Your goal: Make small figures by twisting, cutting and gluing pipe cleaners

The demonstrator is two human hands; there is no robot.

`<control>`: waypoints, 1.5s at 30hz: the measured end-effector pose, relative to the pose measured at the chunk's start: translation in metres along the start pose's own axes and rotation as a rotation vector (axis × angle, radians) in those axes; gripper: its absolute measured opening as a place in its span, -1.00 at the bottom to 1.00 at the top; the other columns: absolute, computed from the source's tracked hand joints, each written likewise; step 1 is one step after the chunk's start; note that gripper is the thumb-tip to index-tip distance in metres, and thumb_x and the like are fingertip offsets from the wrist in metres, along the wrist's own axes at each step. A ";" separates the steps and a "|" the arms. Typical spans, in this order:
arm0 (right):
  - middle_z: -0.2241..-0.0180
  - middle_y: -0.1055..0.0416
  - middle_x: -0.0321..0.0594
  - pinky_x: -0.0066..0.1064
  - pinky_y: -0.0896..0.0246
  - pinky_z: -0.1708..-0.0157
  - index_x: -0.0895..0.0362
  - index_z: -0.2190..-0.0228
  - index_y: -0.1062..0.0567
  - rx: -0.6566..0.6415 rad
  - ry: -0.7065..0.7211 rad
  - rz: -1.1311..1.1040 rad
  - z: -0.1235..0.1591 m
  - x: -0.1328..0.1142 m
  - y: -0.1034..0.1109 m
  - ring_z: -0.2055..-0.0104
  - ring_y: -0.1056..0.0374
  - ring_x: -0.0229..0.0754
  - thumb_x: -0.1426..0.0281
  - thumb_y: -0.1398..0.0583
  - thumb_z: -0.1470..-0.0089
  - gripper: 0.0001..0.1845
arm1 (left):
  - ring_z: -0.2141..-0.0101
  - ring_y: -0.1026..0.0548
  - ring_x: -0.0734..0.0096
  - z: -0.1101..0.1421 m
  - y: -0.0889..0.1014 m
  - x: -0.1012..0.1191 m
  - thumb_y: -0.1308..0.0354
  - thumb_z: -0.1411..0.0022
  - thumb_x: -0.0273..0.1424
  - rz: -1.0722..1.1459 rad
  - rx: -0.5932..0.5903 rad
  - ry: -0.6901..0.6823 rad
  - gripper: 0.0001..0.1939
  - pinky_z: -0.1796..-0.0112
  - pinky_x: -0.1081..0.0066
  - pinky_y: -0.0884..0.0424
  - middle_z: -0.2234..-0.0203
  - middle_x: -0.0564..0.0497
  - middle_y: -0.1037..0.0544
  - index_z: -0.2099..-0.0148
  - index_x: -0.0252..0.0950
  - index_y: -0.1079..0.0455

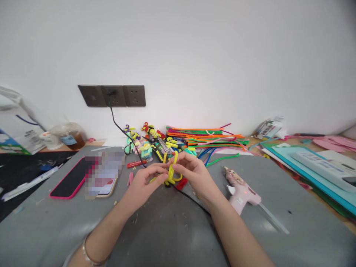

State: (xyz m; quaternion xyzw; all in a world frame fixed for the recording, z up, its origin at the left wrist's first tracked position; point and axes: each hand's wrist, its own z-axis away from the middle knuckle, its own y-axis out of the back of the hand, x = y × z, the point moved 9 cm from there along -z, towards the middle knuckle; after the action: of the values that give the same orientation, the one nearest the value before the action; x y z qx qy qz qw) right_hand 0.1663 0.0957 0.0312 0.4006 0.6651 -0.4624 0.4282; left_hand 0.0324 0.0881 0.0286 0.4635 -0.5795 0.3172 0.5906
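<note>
Evidently mid-make: near mid-frame, the right hand [194, 173] pinches a yellow fuzzy piece [171, 171] between thumb and fingers, and the left hand [146, 181] seems to grip its left side. Several loops are already bent, yet I'd judge it unfinished, its shape loose. Just above, small coloured figures [151, 131] look complete; straight stems [214, 141] lie uncoiled, upper right of them. A glue gun [241, 190] rests right of frame.
</note>
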 end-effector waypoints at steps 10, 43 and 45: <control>0.45 -0.45 -0.32 -0.44 -0.22 0.41 0.10 0.44 -0.48 -0.015 0.009 0.016 0.000 -0.002 -0.005 0.43 -0.32 -0.27 0.22 -0.44 0.05 -0.70 | 0.28 -0.63 0.24 0.008 -0.020 0.002 -0.08 -0.35 -0.18 -0.073 -0.121 0.072 -0.67 0.26 0.42 -0.46 0.33 -0.08 -0.72 0.21 -0.32 -0.55; 0.34 -0.54 -0.25 -0.35 -0.36 0.20 0.10 0.45 -0.48 -0.024 0.001 0.029 0.000 -0.002 -0.007 0.30 -0.43 -0.21 0.22 -0.43 0.03 -0.71 | 0.51 -0.58 0.36 0.008 -0.016 0.004 0.04 -0.43 -0.26 -0.278 -0.081 -0.053 -0.60 0.41 0.50 -0.39 0.57 0.01 -0.67 0.37 -0.28 -0.50; 0.35 -0.54 -0.25 -0.36 -0.36 0.21 0.10 0.44 -0.49 -0.010 0.001 0.028 -0.001 -0.001 -0.005 0.31 -0.43 -0.21 0.23 -0.43 0.04 -0.72 | 0.52 -0.57 0.38 0.008 -0.015 0.006 0.03 -0.42 -0.28 -0.297 -0.071 -0.066 -0.61 0.41 0.51 -0.39 0.59 0.03 -0.66 0.36 -0.28 -0.51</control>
State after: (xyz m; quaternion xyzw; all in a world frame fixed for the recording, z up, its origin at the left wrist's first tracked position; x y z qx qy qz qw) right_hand 0.1617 0.0948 0.0339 0.4080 0.6618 -0.4529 0.4364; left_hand 0.0433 0.0741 0.0312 0.5332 -0.5344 0.1901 0.6276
